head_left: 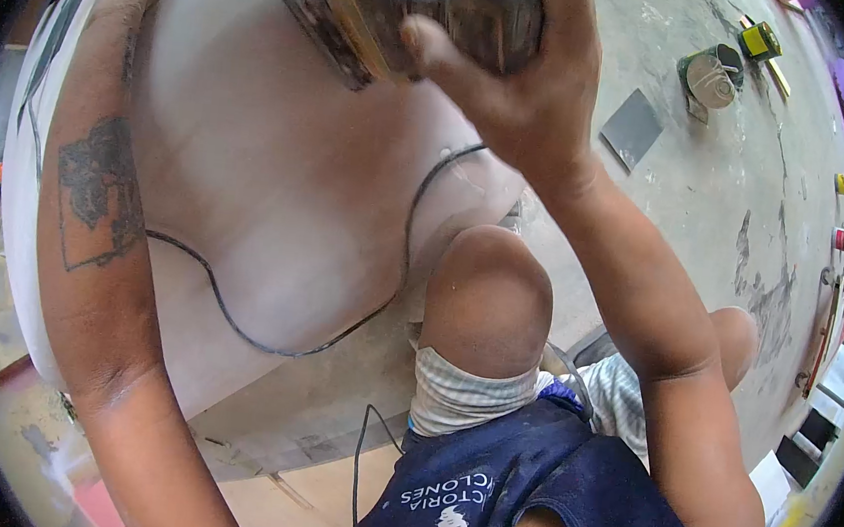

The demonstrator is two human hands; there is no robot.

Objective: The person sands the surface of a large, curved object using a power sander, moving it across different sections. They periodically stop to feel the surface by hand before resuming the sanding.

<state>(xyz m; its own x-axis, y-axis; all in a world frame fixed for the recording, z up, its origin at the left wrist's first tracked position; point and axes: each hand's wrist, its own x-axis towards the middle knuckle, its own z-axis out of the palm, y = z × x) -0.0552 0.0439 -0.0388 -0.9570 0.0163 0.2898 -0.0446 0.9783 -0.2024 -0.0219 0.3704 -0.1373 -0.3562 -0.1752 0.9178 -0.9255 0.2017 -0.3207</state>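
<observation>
My right hand (521, 102) is closed around a black and yellow power sander (363, 17) near the top edge of the view. The thumb lies along the sander's near side, and the tool is slightly blurred. Beneath it is a large, smooth, curved panel (251, 148), whitish with brownish patches. A black power cord (410, 232) loops across this panel and passes under my left forearm. My left arm reaches up along the panel's left side, but the hand itself lies beyond the top edge.
On the grey concrete floor (676, 226) to the right lie a dark square sheet (633, 129), an open tin (711, 78) and a yellow-green can (760, 41). My bent knee (490, 290) is close to the panel's edge. Several small containers line the far right.
</observation>
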